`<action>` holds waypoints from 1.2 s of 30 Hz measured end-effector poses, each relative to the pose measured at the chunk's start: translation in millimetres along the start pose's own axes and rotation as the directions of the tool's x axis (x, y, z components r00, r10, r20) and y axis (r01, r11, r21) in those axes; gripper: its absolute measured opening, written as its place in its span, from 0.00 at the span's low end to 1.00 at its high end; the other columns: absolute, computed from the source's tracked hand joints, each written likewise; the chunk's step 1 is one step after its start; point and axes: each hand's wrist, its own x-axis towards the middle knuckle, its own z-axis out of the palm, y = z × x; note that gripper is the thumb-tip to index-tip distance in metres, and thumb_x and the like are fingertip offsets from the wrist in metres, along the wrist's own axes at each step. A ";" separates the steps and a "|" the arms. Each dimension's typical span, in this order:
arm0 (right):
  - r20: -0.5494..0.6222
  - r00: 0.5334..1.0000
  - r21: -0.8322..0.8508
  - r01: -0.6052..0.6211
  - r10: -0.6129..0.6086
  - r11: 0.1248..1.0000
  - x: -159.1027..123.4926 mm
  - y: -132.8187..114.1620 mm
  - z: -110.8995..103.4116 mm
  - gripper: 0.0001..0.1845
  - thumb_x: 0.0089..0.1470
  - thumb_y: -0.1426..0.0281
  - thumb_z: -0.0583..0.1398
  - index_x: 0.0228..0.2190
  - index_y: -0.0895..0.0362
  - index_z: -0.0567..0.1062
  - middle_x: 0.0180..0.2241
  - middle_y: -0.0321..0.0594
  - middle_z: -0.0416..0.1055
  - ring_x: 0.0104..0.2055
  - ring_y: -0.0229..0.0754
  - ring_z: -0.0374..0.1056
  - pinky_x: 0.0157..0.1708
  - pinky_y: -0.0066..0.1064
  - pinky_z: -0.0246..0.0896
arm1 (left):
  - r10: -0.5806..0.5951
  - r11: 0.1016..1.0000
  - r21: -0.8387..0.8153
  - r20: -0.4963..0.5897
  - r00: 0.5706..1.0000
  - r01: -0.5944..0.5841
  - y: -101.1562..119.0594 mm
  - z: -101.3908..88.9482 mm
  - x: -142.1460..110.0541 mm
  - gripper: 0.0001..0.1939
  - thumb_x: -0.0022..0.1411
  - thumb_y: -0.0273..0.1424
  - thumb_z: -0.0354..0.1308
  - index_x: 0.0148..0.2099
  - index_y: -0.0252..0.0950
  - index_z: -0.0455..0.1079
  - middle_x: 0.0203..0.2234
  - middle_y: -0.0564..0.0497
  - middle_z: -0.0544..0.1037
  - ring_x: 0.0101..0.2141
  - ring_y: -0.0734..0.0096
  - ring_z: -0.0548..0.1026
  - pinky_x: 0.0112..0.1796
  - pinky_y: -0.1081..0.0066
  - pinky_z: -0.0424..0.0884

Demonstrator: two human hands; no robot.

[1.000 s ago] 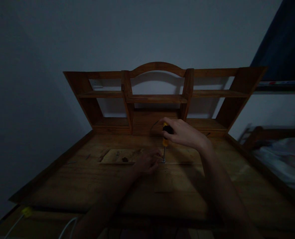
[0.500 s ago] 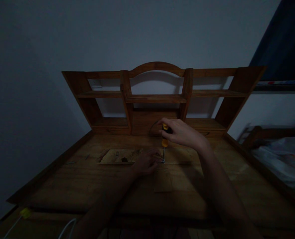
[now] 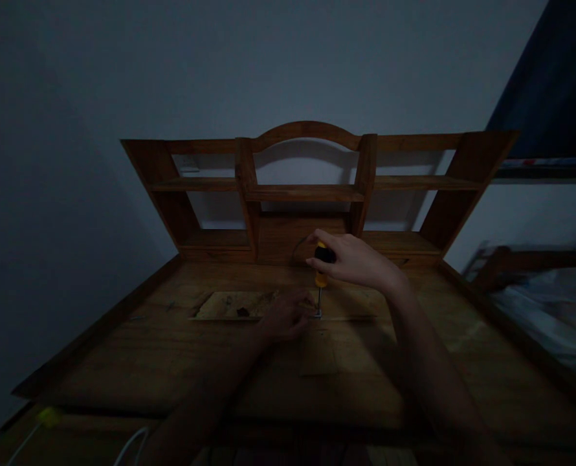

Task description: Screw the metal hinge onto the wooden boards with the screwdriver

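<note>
The room is dim. My right hand (image 3: 353, 260) is wrapped round the yellow and black handle of a screwdriver (image 3: 321, 275), which stands upright with its tip on the wooden desk top (image 3: 171, 349). My left hand (image 3: 285, 316) rests on the desk beside the tip, its fingers pinched at the base of the shaft on something too small to make out. A lighter wooden strip (image 3: 232, 304) lies flat on the desk just left of my left hand.
A wooden hutch (image 3: 307, 191) with shelves and an arched top stands at the back of the desk against a pale wall. A bed with pale bedding (image 3: 550, 310) lies at the right. White cables (image 3: 132, 443) and a yellow object (image 3: 48, 416) show at the lower left.
My right hand has turned slightly on the screwdriver handle. My left hand stays at the tip. The view has shifted a little.
</note>
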 end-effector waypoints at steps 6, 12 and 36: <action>0.018 0.999 0.005 0.029 -0.029 1.000 -2.4 -2.8 -0.9 0.20 0.59 0.66 0.56 0.53 0.52 0.65 0.49 0.42 0.72 0.47 0.46 0.68 0.44 0.34 0.60 | -0.007 1.000 0.004 0.016 1.000 0.007 -2.4 0.2 -0.6 0.16 0.60 0.27 0.50 0.46 0.40 0.76 0.47 0.47 0.72 0.47 0.62 0.71 0.51 0.61 0.67; -0.015 0.999 -0.089 -0.036 0.035 0.995 1.0 -1.6 2.9 0.19 0.59 0.61 0.56 0.50 0.55 0.66 0.42 0.45 0.74 0.44 0.50 0.70 0.43 0.37 0.61 | -0.033 0.999 -0.008 0.031 0.999 0.033 0.5 -1.4 0.3 0.16 0.60 0.26 0.49 0.45 0.39 0.77 0.47 0.47 0.73 0.47 0.62 0.71 0.49 0.62 0.67; -0.024 1.000 -0.064 0.000 -0.002 0.998 1.0 3.0 3.2 0.14 0.61 0.61 0.57 0.46 0.55 0.68 0.42 0.44 0.72 0.45 0.48 0.69 0.44 0.37 0.61 | -0.021 0.999 -0.038 0.000 1.000 0.021 -2.5 3.6 0.3 0.16 0.59 0.25 0.50 0.45 0.39 0.76 0.46 0.47 0.73 0.48 0.62 0.71 0.51 0.61 0.66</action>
